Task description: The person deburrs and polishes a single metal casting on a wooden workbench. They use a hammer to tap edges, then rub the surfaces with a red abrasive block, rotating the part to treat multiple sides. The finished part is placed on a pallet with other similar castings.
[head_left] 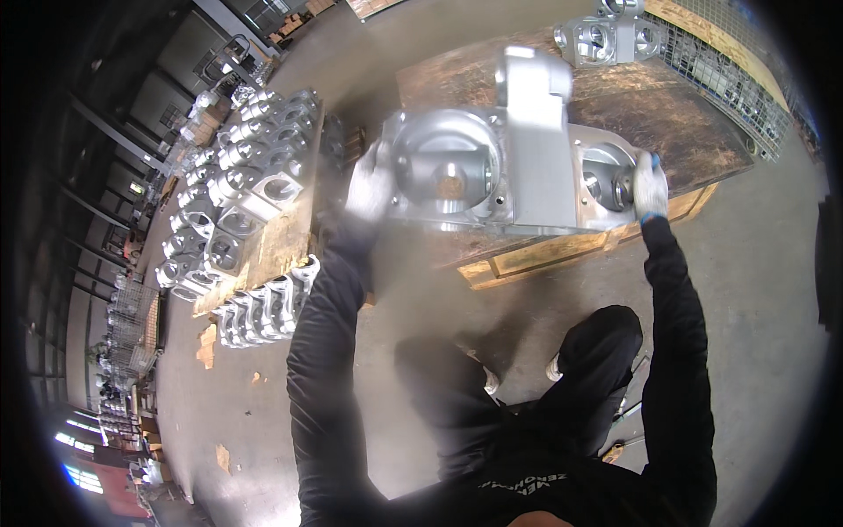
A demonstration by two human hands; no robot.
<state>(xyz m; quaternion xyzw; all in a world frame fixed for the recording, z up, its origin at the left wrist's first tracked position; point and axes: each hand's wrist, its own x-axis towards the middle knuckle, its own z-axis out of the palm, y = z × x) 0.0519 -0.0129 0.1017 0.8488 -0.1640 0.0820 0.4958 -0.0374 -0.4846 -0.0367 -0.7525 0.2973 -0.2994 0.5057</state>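
Note:
A large silver metal casting (540, 167), with a wide round bore on its left part, a smaller round opening on its right and a block rising at the back, is held between my two hands. My gloved left hand (369, 184) is closed on its left edge, somewhat blurred. My right hand (650, 186), in a white glove with a blue cuff, grips its right end beside the smaller opening. The casting covers the near left part of a brown wooden table (659, 114); whether it touches the tabletop I cannot tell.
A similar casting (606, 39) stands at the table's far side. Beyond it is a wire-mesh crate (738, 79) of metal parts. On the left, a wooden pallet (281, 250) bears rows of silver castings (237, 176). Cardboard scraps (206, 347) lie on the grey floor (755, 351).

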